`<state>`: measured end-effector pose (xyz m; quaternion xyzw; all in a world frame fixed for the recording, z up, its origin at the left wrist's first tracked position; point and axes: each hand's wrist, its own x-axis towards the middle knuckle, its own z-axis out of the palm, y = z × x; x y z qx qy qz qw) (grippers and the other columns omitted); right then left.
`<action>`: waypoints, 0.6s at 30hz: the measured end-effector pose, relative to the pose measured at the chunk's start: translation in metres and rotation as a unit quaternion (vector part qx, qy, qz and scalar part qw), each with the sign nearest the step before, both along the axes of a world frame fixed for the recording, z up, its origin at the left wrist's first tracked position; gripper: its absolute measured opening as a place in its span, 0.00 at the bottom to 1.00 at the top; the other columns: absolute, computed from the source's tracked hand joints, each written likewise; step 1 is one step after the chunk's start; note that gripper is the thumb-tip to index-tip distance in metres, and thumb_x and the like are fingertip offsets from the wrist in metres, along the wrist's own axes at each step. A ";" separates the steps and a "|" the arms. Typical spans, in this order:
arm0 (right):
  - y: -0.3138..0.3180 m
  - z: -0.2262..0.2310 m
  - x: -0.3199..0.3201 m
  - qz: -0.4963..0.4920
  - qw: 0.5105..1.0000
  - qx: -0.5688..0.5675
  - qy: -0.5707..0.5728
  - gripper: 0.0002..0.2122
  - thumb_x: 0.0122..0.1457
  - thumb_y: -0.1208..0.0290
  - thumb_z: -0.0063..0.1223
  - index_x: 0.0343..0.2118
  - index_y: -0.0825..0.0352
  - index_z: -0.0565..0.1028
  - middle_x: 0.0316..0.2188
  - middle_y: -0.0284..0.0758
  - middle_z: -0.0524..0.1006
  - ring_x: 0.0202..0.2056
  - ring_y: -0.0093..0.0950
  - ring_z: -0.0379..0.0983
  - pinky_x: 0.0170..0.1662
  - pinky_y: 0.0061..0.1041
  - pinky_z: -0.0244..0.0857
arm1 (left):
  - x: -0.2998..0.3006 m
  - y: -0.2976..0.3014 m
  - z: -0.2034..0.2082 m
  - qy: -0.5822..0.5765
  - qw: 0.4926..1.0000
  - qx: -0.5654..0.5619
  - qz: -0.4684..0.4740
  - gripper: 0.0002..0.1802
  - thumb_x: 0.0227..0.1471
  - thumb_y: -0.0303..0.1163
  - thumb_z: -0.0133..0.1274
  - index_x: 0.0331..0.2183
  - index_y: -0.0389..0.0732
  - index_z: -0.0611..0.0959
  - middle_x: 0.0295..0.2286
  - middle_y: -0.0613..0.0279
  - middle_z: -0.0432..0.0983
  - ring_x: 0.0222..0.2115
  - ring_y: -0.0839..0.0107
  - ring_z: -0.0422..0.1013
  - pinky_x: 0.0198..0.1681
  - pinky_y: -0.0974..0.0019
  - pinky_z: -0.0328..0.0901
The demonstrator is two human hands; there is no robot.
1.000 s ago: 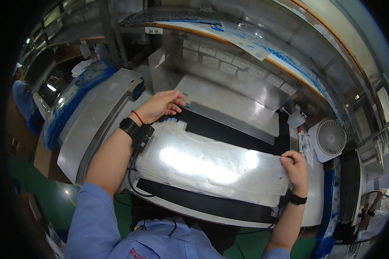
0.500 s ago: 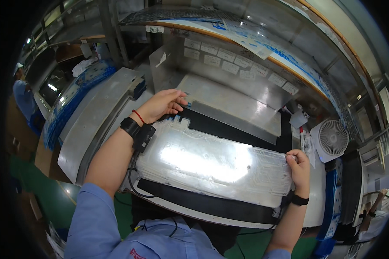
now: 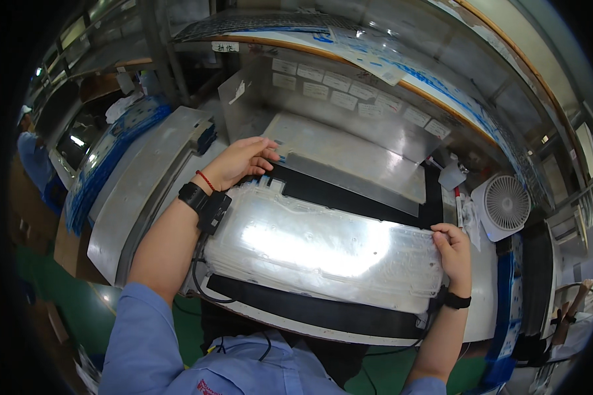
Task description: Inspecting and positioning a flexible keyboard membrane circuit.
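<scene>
A stack of clear plastic sheets (image 3: 296,276) with cut-out edges and faint printed lines lies across the black mat (image 3: 369,312) in front of me, glare covering its middle. At its right end my right hand (image 3: 452,253) pinches the far corner of a sheet between thumb and fingers. My left hand (image 3: 244,161) is over the far left corner, by the small tabs (image 3: 275,186) that stick out there. Its fingers are loosely bent and apart, and I see nothing held in them. Just past its fingertips lies a flat, frosted panel (image 3: 349,172).
A metal panel (image 3: 145,171) stands at left beside blue-edged stacked sheets (image 3: 105,158). A white fan (image 3: 505,203) and a small bottle (image 3: 452,176) are at the right. Overhead runs a wood-edged shelf (image 3: 336,56). A black cable (image 3: 207,289) loops near my left forearm.
The printed lines at the stack's right end show less clearly now. My right hand keeps its pinch at the corner, and my left hand stays almost in place. The view has shifted slightly.
</scene>
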<state>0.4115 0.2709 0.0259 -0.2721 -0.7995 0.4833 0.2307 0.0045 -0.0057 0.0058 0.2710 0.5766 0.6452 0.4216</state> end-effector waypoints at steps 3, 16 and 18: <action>0.001 0.000 -0.001 0.020 0.996 0.087 0.019 0.08 0.52 0.77 0.56 0.36 0.71 0.76 0.28 0.28 0.72 0.30 0.17 0.66 0.35 0.15 0.58 | 0.002 0.002 0.001 0.006 1.000 -0.004 0.001 0.18 0.62 0.41 0.41 0.46 0.37 0.73 0.34 0.63 0.75 0.31 0.79 0.72 0.33 0.78 0.68; 0.004 0.000 -0.001 0.017 0.998 0.019 0.065 0.04 0.58 0.75 0.52 0.34 0.68 0.76 0.27 0.26 0.74 0.29 0.14 0.67 0.33 0.15 0.61 | 0.005 0.003 0.001 0.020 1.000 -0.005 0.010 0.20 0.63 0.41 0.39 0.46 0.36 0.73 0.35 0.61 0.76 0.31 0.78 0.72 0.34 0.78 0.68; 0.005 -0.001 0.000 0.007 0.995 -0.008 0.097 0.04 0.58 0.75 0.52 0.35 0.68 0.75 0.27 0.25 0.74 0.28 0.14 0.66 0.32 0.14 0.61 | 0.007 0.005 0.004 0.014 1.000 -0.005 0.018 0.20 0.63 0.42 0.37 0.45 0.36 0.74 0.34 0.62 0.76 0.30 0.79 0.72 0.32 0.78 0.67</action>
